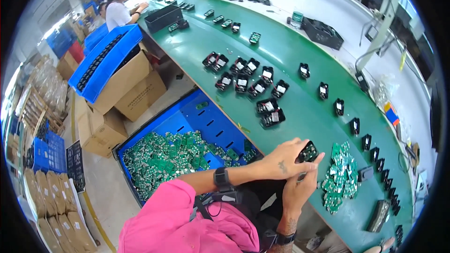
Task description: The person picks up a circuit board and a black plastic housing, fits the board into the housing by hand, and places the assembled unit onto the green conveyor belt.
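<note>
Left hand (281,160) and right hand (301,191) had closed grip on a black case (308,151); green boards (341,178) lay at its four o'clock, nearer the right.

Bright, cool light is filling the workshop, and pale glare is streaking the green tabletop (304,112) ahead of the left hand (280,160) and right hand (301,191). Around them, fisheye distortion is bending straight edges, black is swallowing the corners, and far details are softening.
</note>
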Motion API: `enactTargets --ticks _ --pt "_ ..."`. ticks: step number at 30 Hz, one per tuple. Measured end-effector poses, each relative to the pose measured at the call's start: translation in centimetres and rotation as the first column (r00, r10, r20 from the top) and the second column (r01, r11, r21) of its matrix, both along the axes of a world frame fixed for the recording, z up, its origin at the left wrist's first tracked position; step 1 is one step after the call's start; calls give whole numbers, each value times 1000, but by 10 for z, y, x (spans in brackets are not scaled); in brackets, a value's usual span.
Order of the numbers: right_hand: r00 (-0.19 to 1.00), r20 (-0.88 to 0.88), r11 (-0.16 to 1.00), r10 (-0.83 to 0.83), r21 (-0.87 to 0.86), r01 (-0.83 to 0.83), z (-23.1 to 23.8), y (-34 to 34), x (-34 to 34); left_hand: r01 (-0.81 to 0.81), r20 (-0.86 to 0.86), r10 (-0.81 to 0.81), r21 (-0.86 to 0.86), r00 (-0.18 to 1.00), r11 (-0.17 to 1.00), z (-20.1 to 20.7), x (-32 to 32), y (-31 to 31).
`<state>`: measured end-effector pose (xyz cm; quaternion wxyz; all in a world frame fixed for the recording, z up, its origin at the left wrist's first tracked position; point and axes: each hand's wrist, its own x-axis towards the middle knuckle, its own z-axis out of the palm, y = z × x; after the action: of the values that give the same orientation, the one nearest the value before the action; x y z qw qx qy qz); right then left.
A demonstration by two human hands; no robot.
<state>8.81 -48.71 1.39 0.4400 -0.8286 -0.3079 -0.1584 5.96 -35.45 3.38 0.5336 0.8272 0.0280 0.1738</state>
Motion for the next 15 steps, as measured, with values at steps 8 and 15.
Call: enactTargets --ticks 8,15 --pt "969 -186 986 162 -18 -168 0 47 33 -324 134 298 510 945 797 32 71 158" --pt "993 -96 983 70 -162 -85 -31 51 43 -500 21 623 618 782 606 6 206 340"
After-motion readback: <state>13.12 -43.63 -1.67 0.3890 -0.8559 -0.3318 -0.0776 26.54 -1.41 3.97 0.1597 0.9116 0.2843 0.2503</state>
